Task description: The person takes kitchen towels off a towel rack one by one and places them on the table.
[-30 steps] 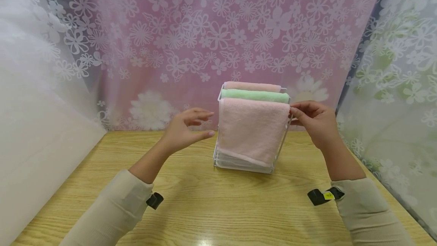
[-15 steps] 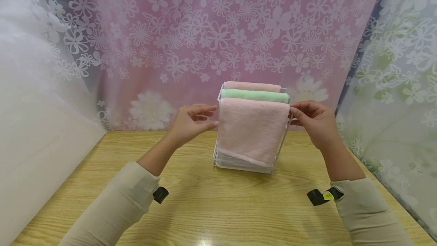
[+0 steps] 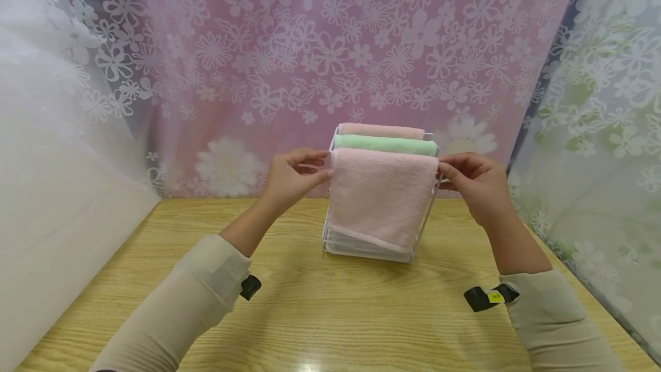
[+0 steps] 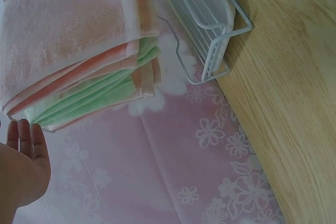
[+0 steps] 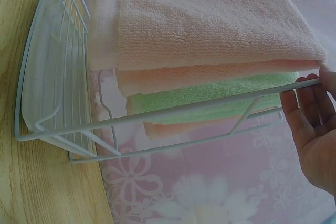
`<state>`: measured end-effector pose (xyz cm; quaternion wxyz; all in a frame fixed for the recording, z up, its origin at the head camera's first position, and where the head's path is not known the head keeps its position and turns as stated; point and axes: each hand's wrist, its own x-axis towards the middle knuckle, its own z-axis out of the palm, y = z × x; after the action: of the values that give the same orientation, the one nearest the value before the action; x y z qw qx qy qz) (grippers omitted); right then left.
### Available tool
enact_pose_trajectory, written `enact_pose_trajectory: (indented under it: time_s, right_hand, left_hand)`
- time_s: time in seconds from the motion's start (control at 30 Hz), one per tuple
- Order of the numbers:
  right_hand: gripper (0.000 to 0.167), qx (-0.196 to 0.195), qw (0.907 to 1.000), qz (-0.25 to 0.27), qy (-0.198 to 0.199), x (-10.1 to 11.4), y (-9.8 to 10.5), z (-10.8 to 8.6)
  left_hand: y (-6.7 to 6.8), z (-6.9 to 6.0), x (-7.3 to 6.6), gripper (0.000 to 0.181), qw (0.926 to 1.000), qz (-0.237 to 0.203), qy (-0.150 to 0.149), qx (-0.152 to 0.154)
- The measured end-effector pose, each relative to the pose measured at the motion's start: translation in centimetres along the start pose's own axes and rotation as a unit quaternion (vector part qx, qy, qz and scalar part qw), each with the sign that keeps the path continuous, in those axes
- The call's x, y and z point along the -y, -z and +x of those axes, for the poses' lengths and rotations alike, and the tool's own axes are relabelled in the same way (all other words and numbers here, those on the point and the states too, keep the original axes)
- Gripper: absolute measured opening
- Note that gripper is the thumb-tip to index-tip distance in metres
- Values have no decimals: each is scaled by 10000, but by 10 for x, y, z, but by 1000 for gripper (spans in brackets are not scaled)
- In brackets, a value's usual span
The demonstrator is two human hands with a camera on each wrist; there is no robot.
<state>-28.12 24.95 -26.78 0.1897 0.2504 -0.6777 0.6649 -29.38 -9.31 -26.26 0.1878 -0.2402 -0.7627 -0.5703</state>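
Note:
A white wire rack stands on the table with folded towels over its bars. The front pink towel hangs lowest; behind it are a green towel and another pink towel. My right hand pinches the rack's upper right corner beside the front towel. My left hand is at the upper left edge of that towel, its fingers fairly straight and the fingertips close to the rack; contact is unclear. The left thumb is hidden in the left wrist view.
A whitish tray sits in the rack's base. The wood-grain table spreads in front. A pink floral curtain hangs close behind, with pale sheets at the sides.
My left hand has moved up and right to the upper left edge of the front pink towel. The right hand and the rack have stayed in place.

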Motion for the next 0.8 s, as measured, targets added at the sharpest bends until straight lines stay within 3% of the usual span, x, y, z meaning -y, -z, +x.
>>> enact_pose_trajectory:
  time_s: [0.47,0.63,0.8]
  right_hand:
    - [15,9,9998,157,77,1,-1,1]
    - [14,8,9997,216,77,0,-1,1]
    - [14,15,9997,244,80,-1,0,1]
  left_hand:
    - [-2,11,-6,35,9993,-22,-366,-60]
    - [-3,15,-11,34,9975,362,-611,27]
    - [-4,20,-19,35,9921,925,-792,309]
